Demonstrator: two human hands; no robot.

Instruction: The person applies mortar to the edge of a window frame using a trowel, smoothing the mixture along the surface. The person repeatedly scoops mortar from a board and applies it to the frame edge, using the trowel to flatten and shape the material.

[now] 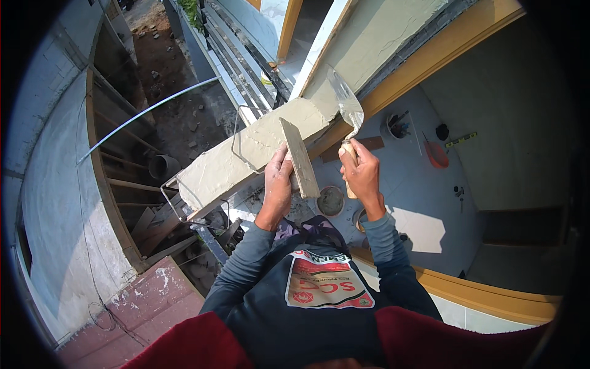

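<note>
My right hand (364, 175) is closed round the wooden handle of a trowel (350, 111). The metal blade points away from me and lies over the plastered corner where the ledge meets the upper strip. In my left hand (278, 189) a flat rectangular plastering float (300, 161) is gripped, tilted on its edge; its handle is hidden by my fingers. Wet grey plaster covers the top of the ledge (224, 157), and its surface is uneven. Bent metal rod clamps (235, 144) straddle the ledge to the left. The plastered strip (393, 37) runs off to the upper right.
Below on the right, a tiled floor (424, 184) holds a bucket of mortar (330, 202), a bucket of tools (393, 126), an orange-red scoop (437, 155) and a spirit level (461, 139). A yellow-brown frame (424, 64) borders the strip. A pale pipe (147, 111) crosses the left side.
</note>
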